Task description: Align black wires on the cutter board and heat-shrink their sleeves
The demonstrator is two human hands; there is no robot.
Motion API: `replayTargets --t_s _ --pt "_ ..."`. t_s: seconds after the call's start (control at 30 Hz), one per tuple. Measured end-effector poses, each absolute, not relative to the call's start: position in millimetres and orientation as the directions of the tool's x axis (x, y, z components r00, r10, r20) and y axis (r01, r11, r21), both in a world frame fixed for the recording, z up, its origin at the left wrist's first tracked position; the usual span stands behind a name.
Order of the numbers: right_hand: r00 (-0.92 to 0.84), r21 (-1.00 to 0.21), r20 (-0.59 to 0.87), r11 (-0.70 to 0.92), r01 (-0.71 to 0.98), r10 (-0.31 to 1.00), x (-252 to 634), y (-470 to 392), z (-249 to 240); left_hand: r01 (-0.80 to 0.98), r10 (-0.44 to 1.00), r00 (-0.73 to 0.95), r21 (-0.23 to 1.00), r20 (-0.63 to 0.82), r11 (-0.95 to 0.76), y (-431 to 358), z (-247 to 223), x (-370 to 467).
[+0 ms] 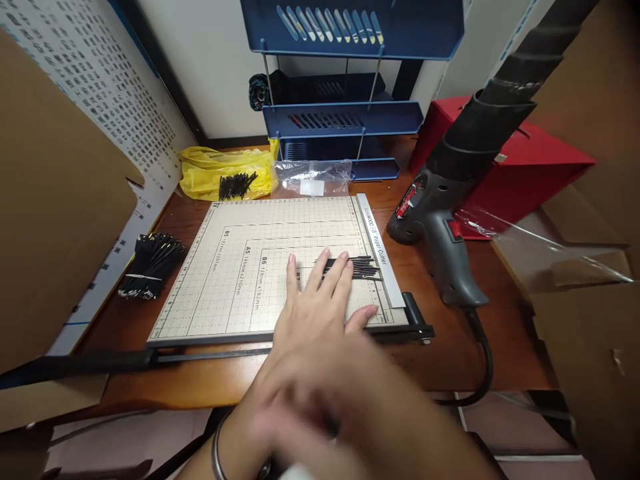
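Observation:
My left hand (315,303) lies palm down on the cream board of a paper cutter (240,267), fingers spread and thumb out to the right. Its fingertips rest on a small row of thin black strips (365,268), whose right ends reach the metal edge strip (377,250). The strips' left ends are partly hidden under the fingers. Close to the camera, my right hand (310,413) crosses over the left forearm. Motion blurs it, and its fingers cannot be made out clearly. The cutter's long blade arm (210,355) is lowered along the board's near side, black handle at left.
A tied bundle of black wires (153,265) lies left of the board. Behind it are a yellow bag (200,175) with short black pieces (236,185), a clear bag (313,177) and a blue rack (340,120). A heat gun (450,180) and red box (545,160) stand right.

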State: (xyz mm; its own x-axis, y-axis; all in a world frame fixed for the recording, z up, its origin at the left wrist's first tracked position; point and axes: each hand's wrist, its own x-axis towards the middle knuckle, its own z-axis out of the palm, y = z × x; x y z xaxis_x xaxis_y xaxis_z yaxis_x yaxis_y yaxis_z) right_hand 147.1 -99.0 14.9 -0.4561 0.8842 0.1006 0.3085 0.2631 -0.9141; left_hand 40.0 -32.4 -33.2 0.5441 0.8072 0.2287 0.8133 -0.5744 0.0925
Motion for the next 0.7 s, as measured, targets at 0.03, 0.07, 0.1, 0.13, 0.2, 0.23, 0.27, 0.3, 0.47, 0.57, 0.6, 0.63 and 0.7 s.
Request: replayTargets --t_s 0.03,0.07,0.1,0.13,0.2,0.23,0.27,0.3,0.47,0.57,0.6,0.63,0.7 --pt "-0.345 -0.893 0.123 0.255 0.371 0.930 157 -83 18 0.804 0.796 0.557 0.089 0.236 -0.588 -32 -33 39" --pt "-0.195 -0.859 0.155 0.230 0.458 0.969 169 -69 18 0.795 0.789 0.567 0.091 0.238 -0.599 -32 -32 39" --pt "-0.027 -0.816 0.198 0.180 0.550 0.980 182 -57 17 0.792 0.786 0.570 0.096 0.241 -0.603 -33 -31 39" --pt "0.141 -0.764 0.256 0.111 0.635 0.956 195 -47 14 0.790 0.786 0.570 0.103 0.240 -0.604 -33 -29 39" --pt "0.284 -0.711 0.282 0.001 0.703 0.916 216 -34 4 0.790 0.788 0.565 0.116 0.244 -0.602 -34 -26 40" --pt "0.306 -0.700 0.270 -0.032 0.713 0.913 223 -30 -1 0.789 0.788 0.564 0.119 0.248 -0.603 -34 -25 41" --pt "0.311 -0.702 0.247 -0.052 0.711 0.918 228 -28 -6 0.788 0.786 0.564 0.121 0.252 -0.604 -35 -25 41" --pt "0.303 -0.712 0.214 -0.064 0.699 0.929 231 -26 -10 0.787 0.784 0.564 0.121 0.258 -0.606 -34 -25 41" --pt "0.248 -0.750 0.083 -0.103 0.654 0.965 230 -22 -20 0.796 0.788 0.543 0.123 0.291 -0.593 -33 -27 41" --pt "0.230 -0.727 0.071 -0.108 0.678 0.970 228 -19 -20 0.802 0.789 0.528 0.124 0.313 -0.585 -33 -28 41" --pt "0.221 -0.722 0.063 -0.109 0.683 0.973 228 -18 -19 0.801 0.788 0.527 0.124 0.318 -0.586 -33 -27 41" --pt "0.214 -0.721 0.053 -0.111 0.684 0.975 229 -17 -19 0.800 0.786 0.528 0.124 0.320 -0.588 -33 -27 41" --pt "0.200 -0.734 0.039 -0.107 0.670 0.979 229 -15 -19 0.795 0.783 0.533 0.127 0.320 -0.593 -33 -26 42"
